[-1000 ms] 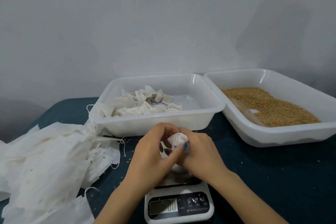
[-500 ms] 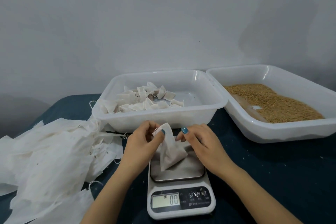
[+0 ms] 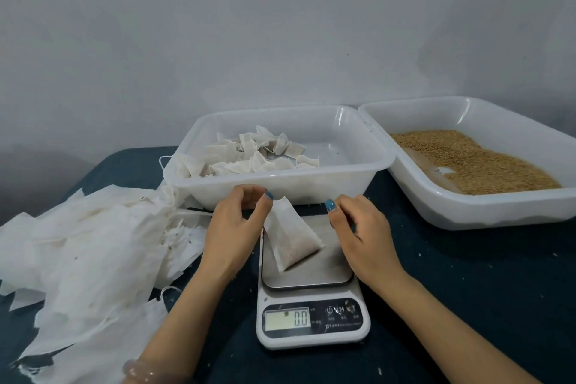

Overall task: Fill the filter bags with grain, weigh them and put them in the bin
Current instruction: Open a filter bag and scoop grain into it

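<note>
A white filter bag (image 3: 291,237) with some grain in its lower end lies tilted on the steel plate of a small kitchen scale (image 3: 327,268). The display reads 0.0. My left hand (image 3: 233,227) pinches the bag's upper left corner between thumb and fingertips. To the right of the bag, and clear of it, my right hand (image 3: 358,227) hovers over the plate's edge with loosely curled fingers that hold nothing. Just behind the scale stands the white bin (image 3: 280,179), with several filled bags (image 3: 255,153) in its left half.
A second white tray (image 3: 498,215) at the right holds loose brown grain (image 3: 473,162). A heap of empty filter bags (image 3: 93,243) covers the dark blue tabletop at the left. Stray grains dot the table. A grey wall stands close behind the trays.
Both hands were bunched around the bag above the scale. The bag has come down onto the plate, and my right hand has let go and drawn off to the right.
</note>
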Demonstrator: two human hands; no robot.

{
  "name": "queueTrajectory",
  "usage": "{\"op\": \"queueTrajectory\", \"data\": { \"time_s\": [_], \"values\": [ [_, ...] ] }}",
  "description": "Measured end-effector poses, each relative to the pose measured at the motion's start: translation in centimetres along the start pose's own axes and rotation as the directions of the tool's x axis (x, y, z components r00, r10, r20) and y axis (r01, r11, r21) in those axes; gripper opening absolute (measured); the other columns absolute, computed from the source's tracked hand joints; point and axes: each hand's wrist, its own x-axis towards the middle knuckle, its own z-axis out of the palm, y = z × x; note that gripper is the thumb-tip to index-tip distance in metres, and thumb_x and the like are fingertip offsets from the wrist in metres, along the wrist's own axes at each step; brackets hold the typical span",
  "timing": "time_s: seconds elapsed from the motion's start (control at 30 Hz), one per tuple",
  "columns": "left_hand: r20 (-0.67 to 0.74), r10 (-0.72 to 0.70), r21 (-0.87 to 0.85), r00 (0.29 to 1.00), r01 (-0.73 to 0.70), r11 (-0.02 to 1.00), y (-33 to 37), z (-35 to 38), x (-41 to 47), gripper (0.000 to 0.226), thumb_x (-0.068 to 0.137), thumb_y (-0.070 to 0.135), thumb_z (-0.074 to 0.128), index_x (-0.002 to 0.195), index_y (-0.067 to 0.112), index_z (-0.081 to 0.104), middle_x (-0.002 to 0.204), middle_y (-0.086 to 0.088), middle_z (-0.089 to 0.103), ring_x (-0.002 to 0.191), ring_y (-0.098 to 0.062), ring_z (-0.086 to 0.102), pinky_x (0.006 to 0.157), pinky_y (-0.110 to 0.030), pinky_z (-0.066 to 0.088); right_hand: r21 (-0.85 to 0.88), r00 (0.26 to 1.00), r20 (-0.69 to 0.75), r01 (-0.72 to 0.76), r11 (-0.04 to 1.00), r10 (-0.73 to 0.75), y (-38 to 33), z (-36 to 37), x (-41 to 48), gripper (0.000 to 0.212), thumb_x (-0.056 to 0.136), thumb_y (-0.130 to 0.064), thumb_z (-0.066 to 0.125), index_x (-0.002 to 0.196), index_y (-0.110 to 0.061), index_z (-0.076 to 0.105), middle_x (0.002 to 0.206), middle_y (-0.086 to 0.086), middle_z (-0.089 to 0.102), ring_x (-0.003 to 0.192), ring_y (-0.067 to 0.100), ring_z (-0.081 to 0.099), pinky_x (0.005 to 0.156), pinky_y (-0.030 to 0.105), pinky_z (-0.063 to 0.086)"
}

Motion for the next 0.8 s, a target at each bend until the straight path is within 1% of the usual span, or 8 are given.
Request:
{"op": "queueTrajectory", "data": {
  "time_s": [0.17, 0.27, 0.37, 0.47, 0.57, 0.63, 0.7, 0.8],
  "values": [
    [-0.01, -0.001, 0.032, 1.0, 0.001, 0.999, 0.1, 0.0, 0.0, 0.022, 0.079, 0.058, 0.05, 0.094, 0.043, 0.058, 0.094, 0.029, 0.065, 0.092, 0.018, 0.057, 0.073, -0.013, 0.042, -0.02, 1.0, -0.011, 0.007, 1.0, -0.007, 0.1, 0.1, -0.1, 0.036, 0.094, -0.044, 0.036, 0.061, -0.031, 0.029, 0.055, -0.011, 0.033, 0.061, 0.008, 0.039, 0.054, 0.018, 0.026],
    [-0.014, 0.007, 0.07, 1.0, -0.005, 0.998, -0.1, 0.0, 0.1, 0.018, 0.08, 0.058, 0.051, 0.092, 0.045, 0.057, 0.091, 0.035, 0.064, 0.093, 0.019, 0.057, 0.072, -0.012, 0.041, -0.024, 1.0, -0.01, 0.013, 1.0, -0.013, 0.1, 0.0, -0.2, 0.035, 0.093, -0.044, 0.037, 0.061, -0.034, 0.028, 0.055, -0.011, 0.032, 0.061, 0.008, 0.039, 0.054, 0.019, 0.027],
    [-0.009, 0.021, 0.124, 1.0, -0.02, 0.992, -0.5, -0.1, 0.1, 0.012, 0.088, 0.054, 0.054, 0.093, 0.044, 0.057, 0.094, 0.03, 0.064, 0.094, 0.016, 0.058, 0.073, -0.013, 0.042, -0.028, 1.0, -0.015, 0.009, 1.0, -0.01, 0.0, 0.0, -0.2, 0.035, 0.093, -0.044, 0.037, 0.06, -0.034, 0.027, 0.055, -0.01, 0.032, 0.06, 0.009, 0.039, 0.054, 0.02, 0.027],
    [0.02, 0.034, 0.22, 0.999, -0.037, 0.975, -0.9, 0.0, 0.2, 0.022, 0.09, 0.052, 0.052, 0.101, 0.035, 0.06, 0.095, 0.026, 0.062, 0.096, 0.005, 0.059, 0.073, -0.015, 0.043, -0.042, 1.0, -0.012, 0.007, 0.999, -0.007, 0.0, 0.0, -0.2, 0.035, 0.093, -0.044, 0.037, 0.06, -0.033, 0.028, 0.056, -0.01, 0.033, 0.06, 0.01, 0.038, 0.053, 0.021, 0.025],
    [0.074, 0.047, 0.312, 0.996, -0.068, 0.948, -1.1, 0.2, 0.2, 0.025, 0.094, 0.052, 0.049, 0.095, 0.031, 0.063, 0.094, 0.019, 0.063, 0.096, -0.012, 0.058, 0.073, -0.028, 0.044, -0.038, 1.0, -0.012, 0.009, 0.999, -0.009, -0.1, 0.0, -0.3, 0.036, 0.093, -0.046, 0.036, 0.06, -0.033, 0.027, 0.055, -0.01, 0.033, 0.06, 0.011, 0.038, 0.053, 0.021, 0.025],
    [0.094, 0.072, 0.307, 0.993, -0.097, 0.947, -0.9, 0.3, 0.1, 0.028, 0.095, 0.052, 0.049, 0.084, 0.029, 0.061, 0.084, 0.015, 0.062, 0.086, -0.014, 0.056, 0.068, -0.029, 0.04, -0.039, 1.0, -0.012, 0.008, 0.999, -0.009, -0.2, 0.0, -0.2, 0.036, 0.092, -0.046, 0.036, 0.06, -0.033, 0.028, 0.056, -0.01, 0.033, 0.06, 0.011, 0.038, 0.053, 0.021, 0.025],
    [0.094, 0.112, 0.274, 0.989, -0.134, 0.952, -0.5, 0.5, -0.2, 0.035, 0.093, 0.05, 0.05, 0.072, 0.023, 0.054, 0.068, 0.008, 0.055, 0.067, -0.013, 0.05, 0.058, -0.029, 0.032, -0.041, 1.0, -0.01, 0.01, 0.999, -0.01, -0.2, 0.0, -0.2, 0.036, 0.092, -0.045, 0.037, 0.059, -0.032, 0.028, 0.056, -0.009, 0.034, 0.061, 0.011, 0.039, 0.053, 0.022, 0.025],
    [0.153, 0.114, 0.253, 0.982, -0.15, 0.956, 0.0, 0.6, -0.5, 0.036, 0.094, 0.047, 0.053, 0.069, 0.022, 0.048, 0.066, 0.005, 0.054, 0.066, -0.013, 0.049, 0.056, -0.031, 0.033, -0.04, 1.0, -0.009, 0.009, 0.999, -0.009, -0.1, 0.0, -0.3, 0.035, 0.091, -0.044, 0.037, 0.059, -0.032, 0.03, 0.056, -0.009, 0.035, 0.061, 0.011, 0.04, 0.053, 0.022, 0.026]
  ]
}}
